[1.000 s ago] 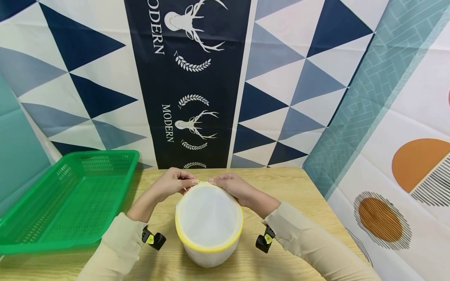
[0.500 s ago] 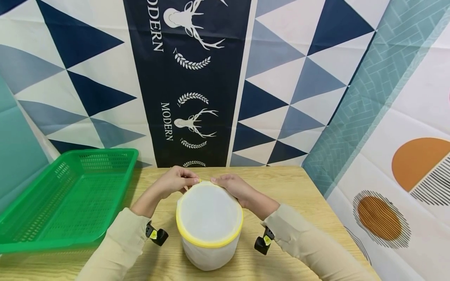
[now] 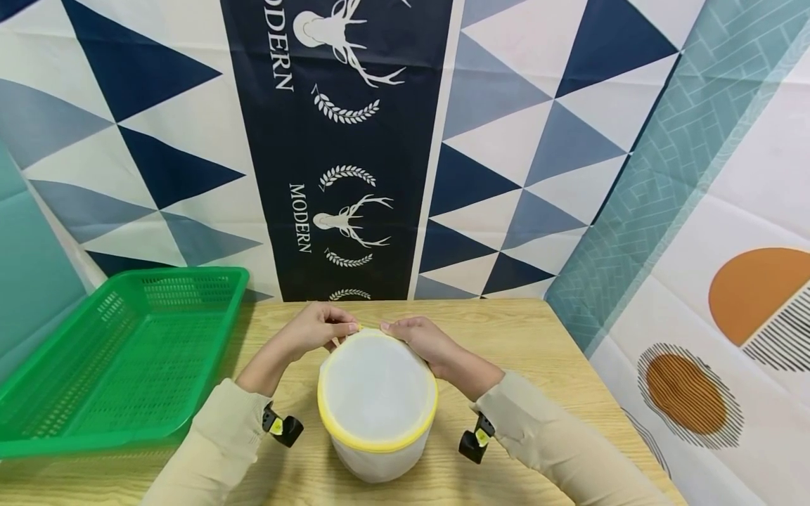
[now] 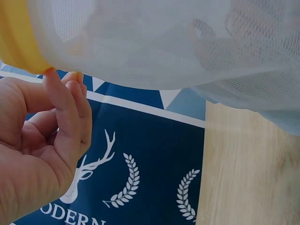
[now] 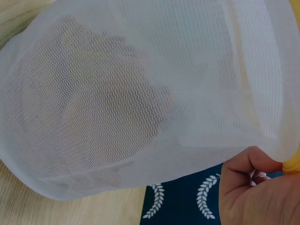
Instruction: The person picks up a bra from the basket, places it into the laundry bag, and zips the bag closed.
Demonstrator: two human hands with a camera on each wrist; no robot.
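A white mesh laundry bag [image 3: 377, 383], round and with a yellow rim [image 3: 377, 445], stands over the table between both hands. At the far side of that rim, my left hand [image 3: 314, 329] pinches the yellow edge between thumb and fingers. In the left wrist view, the left fingertips [image 4: 52, 75] meet the yellow band's underside. My right hand [image 3: 425, 342] grips the far rim a little to the right, thumb on top. The right wrist view has the right hand [image 5: 258, 185] holding the yellow edge below the mesh wall [image 5: 108, 103]. Vague shapes show through the mesh.
A green perforated plastic basket [image 3: 145, 351] stands on the left, beside the left forearm. The wooden table [image 3: 525, 344] ends at a patterned wall covering [image 3: 344, 154]. Black wrist cameras [image 3: 287, 430] hang from both sleeves.
The bag's top has tilted slightly, its near rim rising a little and then sinking slightly. Both hands keep their hold at the far rim, the left shifting slightly right.
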